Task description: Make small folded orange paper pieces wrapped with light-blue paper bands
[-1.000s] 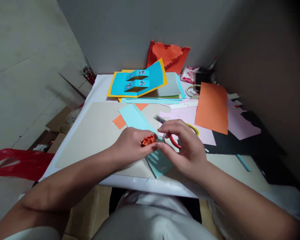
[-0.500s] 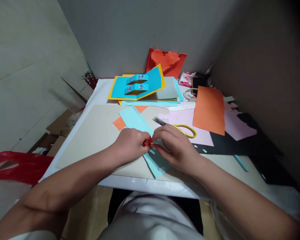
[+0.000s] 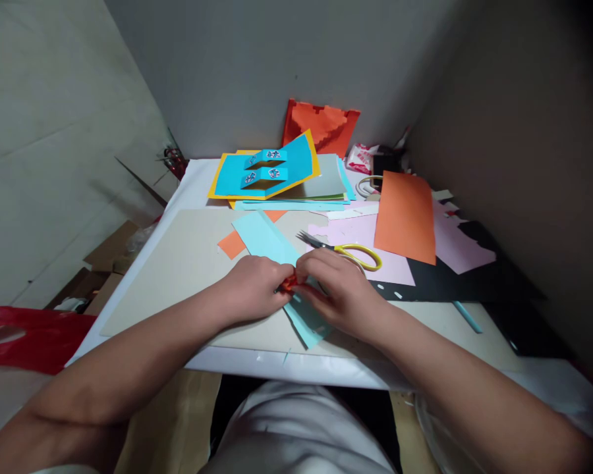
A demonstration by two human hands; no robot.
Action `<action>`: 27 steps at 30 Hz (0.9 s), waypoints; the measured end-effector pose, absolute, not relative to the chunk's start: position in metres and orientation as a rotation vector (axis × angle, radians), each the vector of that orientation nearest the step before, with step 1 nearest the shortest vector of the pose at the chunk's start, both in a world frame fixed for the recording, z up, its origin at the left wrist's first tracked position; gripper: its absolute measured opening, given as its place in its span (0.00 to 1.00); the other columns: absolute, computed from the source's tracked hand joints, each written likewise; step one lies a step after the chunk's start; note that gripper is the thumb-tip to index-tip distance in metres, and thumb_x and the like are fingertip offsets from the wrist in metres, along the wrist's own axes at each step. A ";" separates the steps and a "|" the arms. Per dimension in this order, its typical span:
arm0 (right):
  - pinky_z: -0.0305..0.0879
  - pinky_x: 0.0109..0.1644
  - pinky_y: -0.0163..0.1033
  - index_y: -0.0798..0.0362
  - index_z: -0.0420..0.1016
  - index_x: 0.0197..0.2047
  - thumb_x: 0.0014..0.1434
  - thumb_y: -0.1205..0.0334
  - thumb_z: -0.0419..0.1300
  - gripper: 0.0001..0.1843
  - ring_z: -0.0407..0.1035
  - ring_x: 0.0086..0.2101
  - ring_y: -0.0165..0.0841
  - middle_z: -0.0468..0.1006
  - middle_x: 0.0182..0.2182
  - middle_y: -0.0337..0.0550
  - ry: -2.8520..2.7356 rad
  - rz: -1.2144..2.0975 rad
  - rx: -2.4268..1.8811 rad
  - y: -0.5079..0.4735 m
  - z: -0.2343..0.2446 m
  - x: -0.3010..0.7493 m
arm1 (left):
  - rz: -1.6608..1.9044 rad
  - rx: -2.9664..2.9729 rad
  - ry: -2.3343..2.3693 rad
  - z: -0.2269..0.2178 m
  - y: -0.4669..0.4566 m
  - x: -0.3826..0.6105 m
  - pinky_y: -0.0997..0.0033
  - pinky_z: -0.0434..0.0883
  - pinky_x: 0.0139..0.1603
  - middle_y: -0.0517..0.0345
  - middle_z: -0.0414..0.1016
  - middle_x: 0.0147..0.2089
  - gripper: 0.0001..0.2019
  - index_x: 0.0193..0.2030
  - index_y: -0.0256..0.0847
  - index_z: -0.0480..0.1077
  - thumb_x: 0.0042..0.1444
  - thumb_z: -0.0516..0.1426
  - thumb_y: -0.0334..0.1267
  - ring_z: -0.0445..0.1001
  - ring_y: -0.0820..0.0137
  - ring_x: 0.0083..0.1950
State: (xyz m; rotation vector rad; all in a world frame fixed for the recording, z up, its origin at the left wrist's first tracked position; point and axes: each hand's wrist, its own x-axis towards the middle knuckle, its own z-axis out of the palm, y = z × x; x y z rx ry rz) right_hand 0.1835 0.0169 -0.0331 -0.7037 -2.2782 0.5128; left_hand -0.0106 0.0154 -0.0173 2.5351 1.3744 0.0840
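Between my two hands is a small red piece of paper (image 3: pixel 289 283), folded or crumpled and mostly covered by fingers. My left hand (image 3: pixel 257 284) is closed around its left side. From the right, my right hand (image 3: pixel 340 286) pinches its edge with thumb and fingertips. A light blue paper strip (image 3: pixel 269 240) lies slantwise under both hands. Just beyond my right hand rest yellow-handled scissors (image 3: pixel 358 257), blades pointing left. Part of an orange paper strip (image 3: pixel 233 245) shows under the blue one.
A blue and yellow pop-up card (image 3: pixel 232 178) tops a paper stack at the back. An orange sheet (image 3: pixel 406 217), pink paper (image 3: pixel 462 243) and black card (image 3: pixel 435 283) lie on the right. Beige board (image 3: pixel 163 276) covers the table's front. A red bag (image 3: pixel 39 339) hangs at left.
The view has shifted slightly, so the table's things sit a little further left. Both hands stay on the red paper, with only slight finger movement.
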 end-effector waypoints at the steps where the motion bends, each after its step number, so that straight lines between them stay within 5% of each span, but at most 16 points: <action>1: 0.64 0.39 0.41 0.52 0.68 0.36 0.62 0.70 0.58 0.04 0.67 0.36 0.35 0.75 0.34 0.45 -2.233 0.581 -0.758 0.018 -0.033 0.184 | 0.093 2.529 1.357 -0.016 0.015 -0.011 0.70 0.57 0.29 0.54 0.77 0.29 0.10 0.34 0.40 0.73 0.59 0.53 0.40 0.74 0.64 0.31; 8: 0.59 0.31 0.35 0.51 0.67 0.34 0.61 0.59 0.62 0.08 0.64 0.29 0.28 0.71 0.31 0.37 -1.669 1.362 -0.900 0.025 -0.031 0.186 | 0.308 1.863 1.089 -0.002 0.018 -0.022 0.75 0.51 0.24 0.66 0.55 0.22 0.19 0.26 0.37 0.66 0.57 0.59 0.51 0.54 0.78 0.24; 16: 0.48 0.22 0.32 0.49 0.65 0.33 0.59 0.53 0.66 0.14 0.52 0.18 0.23 0.67 0.24 0.32 -1.413 1.607 -0.839 0.019 -0.019 0.186 | 0.298 1.388 0.776 -0.002 0.031 -0.035 0.77 0.58 0.22 0.61 0.68 0.21 0.23 0.44 0.34 0.78 0.57 0.60 0.55 0.62 0.78 0.20; 20: 0.60 0.30 0.34 0.49 0.65 0.33 0.59 0.53 0.66 0.14 0.63 0.26 0.27 0.69 0.27 0.34 -1.443 1.589 -0.784 0.022 -0.022 0.186 | 0.318 1.184 0.771 -0.006 0.034 -0.036 0.72 0.73 0.30 0.48 0.81 0.36 0.23 0.47 0.35 0.77 0.55 0.62 0.54 0.80 0.67 0.30; 23: 0.63 0.38 0.37 0.49 0.66 0.34 0.60 0.54 0.65 0.13 0.67 0.33 0.31 0.70 0.30 0.36 -1.503 1.565 -0.708 0.025 -0.027 0.186 | 0.340 1.106 0.737 -0.008 0.035 -0.036 0.68 0.77 0.37 0.44 0.82 0.41 0.20 0.46 0.34 0.78 0.56 0.63 0.49 0.82 0.63 0.38; 27: 0.62 0.38 0.38 0.49 0.66 0.36 0.61 0.54 0.64 0.12 0.67 0.34 0.32 0.70 0.32 0.37 -1.544 1.552 -0.687 0.026 -0.030 0.186 | 0.333 1.077 0.719 -0.008 0.034 -0.036 0.73 0.77 0.35 0.44 0.84 0.39 0.15 0.42 0.33 0.79 0.55 0.64 0.44 0.83 0.64 0.38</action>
